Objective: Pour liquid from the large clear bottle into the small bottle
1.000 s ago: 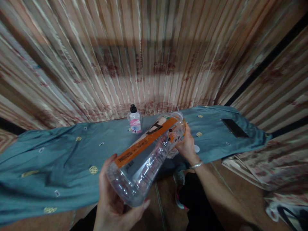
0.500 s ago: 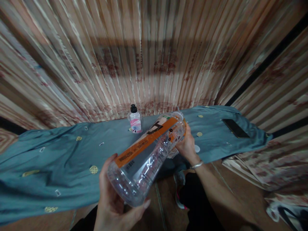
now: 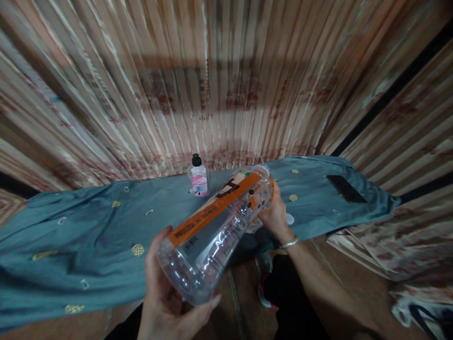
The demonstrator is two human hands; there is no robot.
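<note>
A large clear plastic bottle (image 3: 226,245) with an orange and white label is held tilted above the cloth, its base toward me at lower left. My left hand (image 3: 166,297) cups the base, thumb below and fingers along the far side. Near the narrower far end, my right hand (image 3: 274,212) grips the bottle from the right; most of its fingers are hidden behind it. Just beyond stands a small clear bottle (image 3: 199,179) with a black cap and a pink label. Beside my right wrist lies a white round disc (image 3: 290,219).
A teal cloth (image 3: 106,236) with yellow prints covers the narrow surface. On its right part lies a black phone (image 3: 346,189). Patterned curtains (image 3: 226,94) hang behind and at both sides. A shoe (image 3: 264,278) and tiled floor (image 3: 325,269) show below.
</note>
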